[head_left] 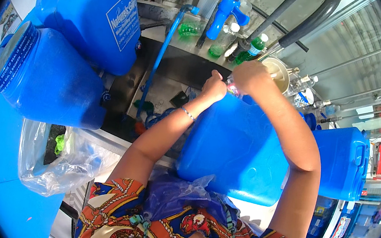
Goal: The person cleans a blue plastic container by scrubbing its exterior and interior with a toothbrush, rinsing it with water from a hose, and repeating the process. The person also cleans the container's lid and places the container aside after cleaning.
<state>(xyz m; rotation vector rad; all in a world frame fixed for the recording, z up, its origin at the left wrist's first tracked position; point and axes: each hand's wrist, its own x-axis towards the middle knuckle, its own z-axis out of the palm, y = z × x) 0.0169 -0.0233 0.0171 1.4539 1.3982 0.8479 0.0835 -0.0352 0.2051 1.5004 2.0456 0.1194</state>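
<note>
A large blue plastic jug (234, 143) leans in front of me, its lower end toward my body and its top over the sink's edge. At its top end, my right hand (250, 77) is closed over a small see-through and pink plastic piece (233, 87), whose kind is hard to make out. My left hand (215, 88) is curled shut just left of that piece, near the jug's upper edge. Whatever lies inside its fingers is hidden. A bracelet circles my left wrist.
A metal sink (123, 88) holds a blue hose (163, 52) and several small things. Two big blue containers (54, 75) stand left, another jug (338, 159) right. Behind the sink are a blue tap (225, 17), green-liquid bottles (255, 46) and a pale pot (277, 75). A see-through bag (44, 168) hangs lower left.
</note>
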